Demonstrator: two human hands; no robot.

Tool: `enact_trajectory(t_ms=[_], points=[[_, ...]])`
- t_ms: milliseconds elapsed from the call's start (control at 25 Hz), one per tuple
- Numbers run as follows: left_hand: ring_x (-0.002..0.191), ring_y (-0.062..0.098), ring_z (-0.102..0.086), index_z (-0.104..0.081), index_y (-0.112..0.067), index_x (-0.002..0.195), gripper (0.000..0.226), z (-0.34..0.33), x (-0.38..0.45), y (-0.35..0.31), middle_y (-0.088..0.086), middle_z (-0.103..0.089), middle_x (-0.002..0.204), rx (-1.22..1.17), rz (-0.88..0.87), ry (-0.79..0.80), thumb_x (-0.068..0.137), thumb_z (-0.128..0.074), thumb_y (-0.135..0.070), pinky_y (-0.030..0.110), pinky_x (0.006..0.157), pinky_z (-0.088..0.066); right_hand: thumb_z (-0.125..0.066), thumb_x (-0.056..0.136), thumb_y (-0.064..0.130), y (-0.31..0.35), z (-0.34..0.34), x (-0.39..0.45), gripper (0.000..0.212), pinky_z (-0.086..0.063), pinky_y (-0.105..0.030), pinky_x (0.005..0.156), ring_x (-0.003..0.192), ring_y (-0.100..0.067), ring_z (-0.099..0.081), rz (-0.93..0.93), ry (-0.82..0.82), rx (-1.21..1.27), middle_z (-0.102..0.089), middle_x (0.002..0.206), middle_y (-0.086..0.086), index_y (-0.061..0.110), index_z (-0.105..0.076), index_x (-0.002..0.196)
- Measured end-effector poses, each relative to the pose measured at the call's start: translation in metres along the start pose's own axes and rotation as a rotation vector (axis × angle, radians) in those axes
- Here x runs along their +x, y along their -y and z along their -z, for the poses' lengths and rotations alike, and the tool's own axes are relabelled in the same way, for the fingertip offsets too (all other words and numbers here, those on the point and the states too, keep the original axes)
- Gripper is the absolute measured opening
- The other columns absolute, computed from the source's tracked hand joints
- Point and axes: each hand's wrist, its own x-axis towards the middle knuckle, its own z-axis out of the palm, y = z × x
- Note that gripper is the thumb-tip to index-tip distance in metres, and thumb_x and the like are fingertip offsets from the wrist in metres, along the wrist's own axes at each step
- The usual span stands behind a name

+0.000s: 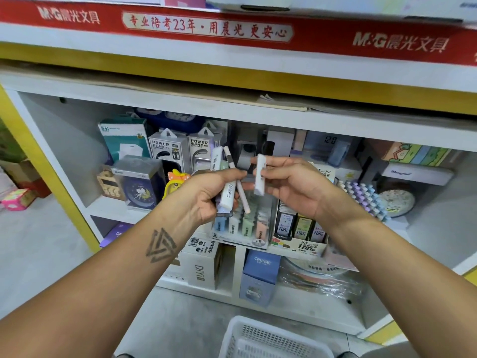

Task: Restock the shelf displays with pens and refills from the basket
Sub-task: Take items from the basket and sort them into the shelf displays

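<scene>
Left hand (206,195) curled round a bundle: a white refill box (227,193) and a thin pen (238,182), long axes near upright, tops tilted slightly left. Right hand (291,187) pinching a single white case (260,174) between thumb and fingers (271,167), held upright, just beside the bundle. Below and just behind both hands, on the shelf (116,208), the refill display (242,226), slots opening upward; right hand nearer, case axis already roughly matched to the slots. Likely next: lowering straight down into a slot. White basket (258,337) on the floor beneath, contents not discernible.
</scene>
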Motion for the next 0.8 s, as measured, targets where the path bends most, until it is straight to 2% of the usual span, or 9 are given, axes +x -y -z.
enact_trajectory(t_ms=[40, 120, 200, 280, 360, 400, 600, 720, 800], points=[[0.043, 0.015, -0.049, -0.061, -0.007, 0.089, 0.007, 0.002, 0.001, -0.001, 0.015, -0.073, 0.072, -0.013, 0.001, -0.011, 0.090, -0.067, -0.011, 0.016, 0.037, -0.041, -0.058, 0.094, -0.005, 0.002, 0.000, 0.000, 0.028, -0.062, -0.035, 0.077, 0.087, -0.025, -0.071, 0.010, -0.007, 0.005, -0.076, 0.098, -0.014, -0.001, -0.068, 0.119], [0.047, 0.017, -0.046, -0.059, -0.009, 0.087, 0.008, 0.007, 0.003, -0.002, 0.015, -0.074, 0.076, -0.009, 0.013, -0.041, 0.090, -0.066, -0.011, 0.016, 0.037, -0.040, -0.059, 0.096, 0.002, 0.004, 0.001, 0.000, 0.025, -0.057, -0.028, 0.053, 0.069, -0.022, -0.070, 0.018, -0.021, -0.071, -0.074, 0.089, -0.012, 0.007, -0.067, 0.120], [0.042, 0.016, -0.048, -0.059, -0.009, 0.085, 0.009, 0.011, 0.003, -0.004, 0.015, -0.074, 0.079, 0.006, 0.027, -0.050, 0.090, -0.067, -0.012, 0.017, 0.037, -0.041, -0.068, 0.091, 0.007, 0.006, 0.004, 0.000, 0.022, -0.047, -0.023, 0.045, 0.060, -0.019, -0.064, 0.033, -0.052, -0.239, -0.073, 0.083, -0.015, 0.010, -0.072, 0.113], [0.038, 0.015, -0.048, -0.061, -0.009, 0.083, 0.010, 0.013, 0.003, -0.005, 0.015, -0.075, 0.082, 0.021, 0.032, -0.055, 0.089, -0.067, -0.013, 0.017, 0.038, -0.042, -0.077, 0.082, 0.006, 0.007, 0.010, 0.001, 0.019, -0.056, -0.026, 0.062, 0.071, -0.019, -0.063, 0.055, -0.086, -0.416, -0.074, 0.087, -0.017, 0.009, -0.078, 0.101], [0.037, 0.015, -0.047, -0.059, -0.009, 0.082, 0.011, 0.014, 0.003, -0.005, 0.016, -0.074, 0.084, 0.018, 0.036, -0.065, 0.089, -0.068, -0.012, 0.017, 0.039, -0.041, -0.078, 0.080, 0.003, 0.007, 0.015, 0.002, 0.014, -0.056, -0.033, 0.090, 0.088, -0.020, -0.064, 0.041, -0.089, -0.484, -0.076, 0.095, -0.015, 0.009, -0.081, 0.092], [0.036, 0.015, -0.047, -0.059, -0.009, 0.083, 0.011, 0.014, 0.003, -0.005, 0.016, -0.074, 0.084, 0.016, 0.038, -0.067, 0.088, -0.068, -0.011, 0.017, 0.039, -0.041, -0.076, 0.083, 0.000, 0.006, 0.015, 0.001, 0.013, -0.054, -0.033, 0.094, 0.092, -0.019, -0.065, 0.043, -0.080, -0.507, -0.077, 0.095, -0.012, 0.011, -0.081, 0.089], [0.034, 0.016, -0.049, -0.057, -0.007, 0.083, 0.011, 0.014, 0.002, -0.006, 0.019, -0.072, 0.088, -0.003, 0.042, -0.065, 0.089, -0.067, -0.008, 0.016, 0.038, -0.041, -0.074, 0.085, -0.003, 0.009, 0.015, 0.000, 0.034, -0.056, -0.033, 0.095, 0.099, -0.014, -0.070, 0.244, -0.129, -0.847, -0.076, 0.096, 0.007, 0.030, -0.077, 0.090], [0.035, 0.016, -0.051, -0.058, -0.006, 0.083, 0.011, 0.013, 0.001, -0.005, 0.019, -0.073, 0.085, 0.012, 0.032, -0.070, 0.088, -0.067, -0.007, 0.017, 0.038, -0.041, -0.079, 0.080, -0.001, 0.010, 0.015, -0.001, 0.035, -0.057, -0.033, 0.094, 0.095, -0.013, -0.071, 0.259, -0.126, -0.859, -0.075, 0.096, 0.006, 0.032, -0.075, 0.092], [0.035, 0.016, -0.053, -0.058, -0.006, 0.083, 0.011, 0.013, 0.001, -0.005, 0.019, -0.073, 0.084, 0.013, 0.025, -0.073, 0.088, -0.067, -0.007, 0.017, 0.038, -0.042, -0.081, 0.078, -0.001, 0.010, 0.016, -0.001, 0.037, -0.057, -0.036, 0.094, 0.096, -0.021, -0.072, 0.254, -0.125, -0.900, -0.074, 0.102, 0.000, 0.032, -0.074, 0.093]])
